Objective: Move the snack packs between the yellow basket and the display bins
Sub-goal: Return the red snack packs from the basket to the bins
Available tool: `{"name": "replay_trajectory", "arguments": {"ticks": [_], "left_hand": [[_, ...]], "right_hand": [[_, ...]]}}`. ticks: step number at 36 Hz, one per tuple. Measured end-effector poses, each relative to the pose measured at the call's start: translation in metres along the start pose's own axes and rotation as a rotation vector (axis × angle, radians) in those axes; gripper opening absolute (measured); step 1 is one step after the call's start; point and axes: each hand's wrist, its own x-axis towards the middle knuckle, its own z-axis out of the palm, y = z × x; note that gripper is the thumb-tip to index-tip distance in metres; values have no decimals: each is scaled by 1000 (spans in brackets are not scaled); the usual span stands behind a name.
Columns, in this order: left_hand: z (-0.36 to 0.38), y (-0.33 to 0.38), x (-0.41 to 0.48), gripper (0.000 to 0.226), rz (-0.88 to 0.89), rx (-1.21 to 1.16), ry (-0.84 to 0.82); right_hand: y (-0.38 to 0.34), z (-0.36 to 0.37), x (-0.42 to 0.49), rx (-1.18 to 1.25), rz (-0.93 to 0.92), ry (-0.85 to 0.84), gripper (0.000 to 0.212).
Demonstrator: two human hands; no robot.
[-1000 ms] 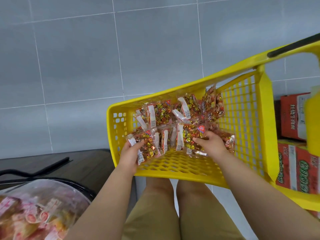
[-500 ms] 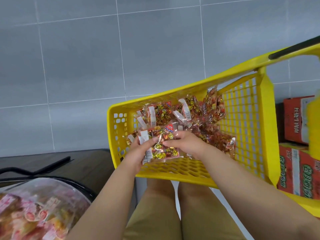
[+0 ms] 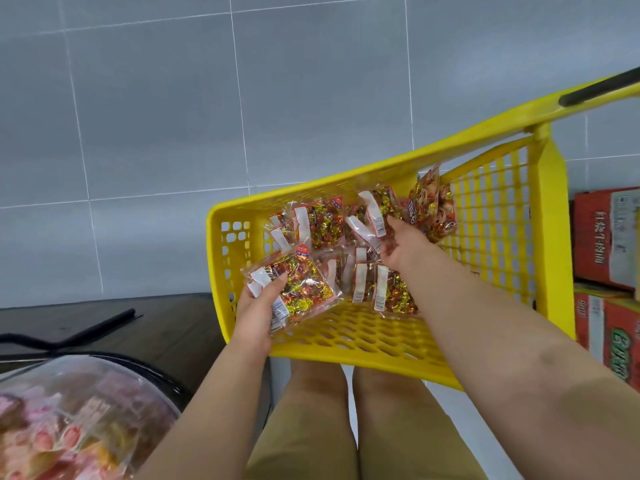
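1. Lower left of frame: display bin point(image 3: 69, 420) under a clear domed cover, pink-wrapped packs inside. Blurred, no print readable. It sits at the edge of a dark counter point(image 3: 166, 327).
2. Left of centre: left hand point(image 3: 258, 317) grips the held pack point(image 3: 301, 289) over the basket's near-left corner. The thumb lies on top by the white strip point(image 3: 263, 280) and the fingers curl underneath.
3. Held pack is clear film full of small gold and red wrapped sweets. Likely light, soft and crinkly, with slick film. The contents would shift, so it should sag if hung from one corner. Best hold looks like a pinch across the sealed edge or strip, or flat support from below. A light squeeze is probably harmless.
4. Writing: a round red-and-blue logo point(image 3: 303, 251) at the pack's top, and barcode-type print on the strips. All too small to read.
5. Centre: yellow basket point(image 3: 346, 358) with perforated walls. The loose packs point(image 3: 323, 225) are piled on its floor, toward the far wall.
6. Right of centre: right hand point(image 3: 405, 249) is in the pile, fingers part-curled on a strip-labelled pack. Cannot tell whether it pinches or only touches.
7. Upper right: black grip point(image 3: 599, 88) on the basket handle.
8. Far right edge: stacked red cartons point(image 3: 602, 237) with Chinese characters, dark on the upper one and green on the lower. Not legible enough to read.
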Motion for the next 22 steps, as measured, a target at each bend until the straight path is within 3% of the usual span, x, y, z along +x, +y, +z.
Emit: {"name": "replay_trajectory", "arguments": {"ticks": [5,10,13,22], "left_hand": [[-6,4,-1,33,9,18,15],[-11,11,-7,45,5,46,14],[-13,18,-15,39,16,71,9],[-29,45,-57,40,102,147,20]], "right_hand": [[6,-8,3,213,48,-58,21],[25,-23,-9,227,26,-156,17],[34,-34,-26,235,-5,-198,19],[61,-58,-94,-192,-121,-441,25]]}}
